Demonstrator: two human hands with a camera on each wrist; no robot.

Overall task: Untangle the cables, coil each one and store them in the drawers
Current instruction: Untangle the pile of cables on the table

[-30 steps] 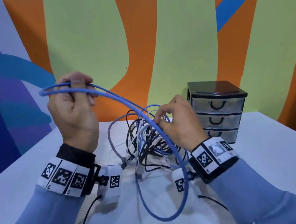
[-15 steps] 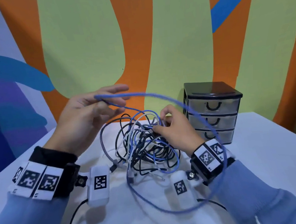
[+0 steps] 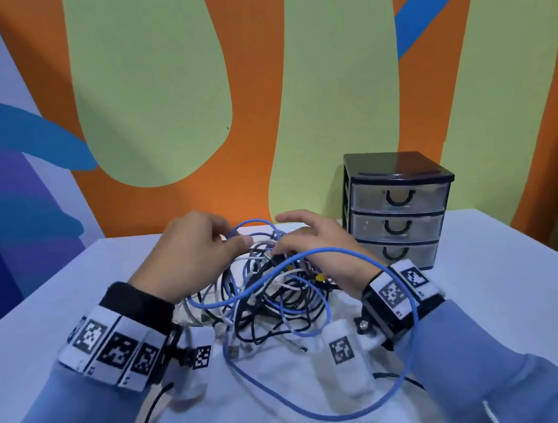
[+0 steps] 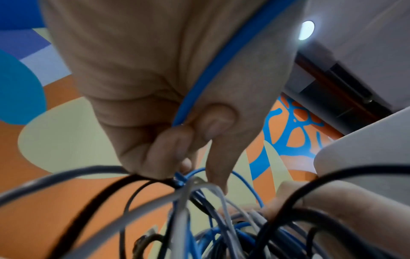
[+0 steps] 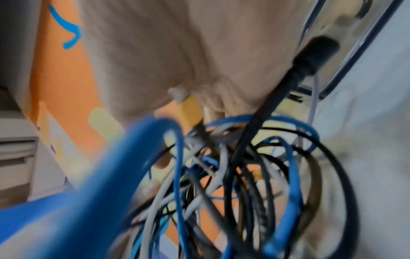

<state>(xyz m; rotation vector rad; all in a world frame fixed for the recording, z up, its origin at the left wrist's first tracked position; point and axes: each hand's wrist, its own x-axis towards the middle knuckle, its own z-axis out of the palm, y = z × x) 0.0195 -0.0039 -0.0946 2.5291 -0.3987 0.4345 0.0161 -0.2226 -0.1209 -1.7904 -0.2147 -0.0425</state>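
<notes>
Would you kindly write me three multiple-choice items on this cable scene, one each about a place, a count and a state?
1. Where does the drawer unit stand on the white table?
A. At the person's far right, by the wall
B. At the near left corner
C. Under the cable tangle

2. How many drawers does it have?
A. Two
B. Three
C. Five

3. What state are the drawers in?
A. All closed
B. Top one pulled out
C. All removed

Answers:
1 A, since it stands beyond the right hand, against the painted wall.
2 B, three handled fronts are stacked.
3 A, every front sits flush, while the cable tangle lies uncoiled between both hands and the left hand pinches the thick blue cable.
</notes>
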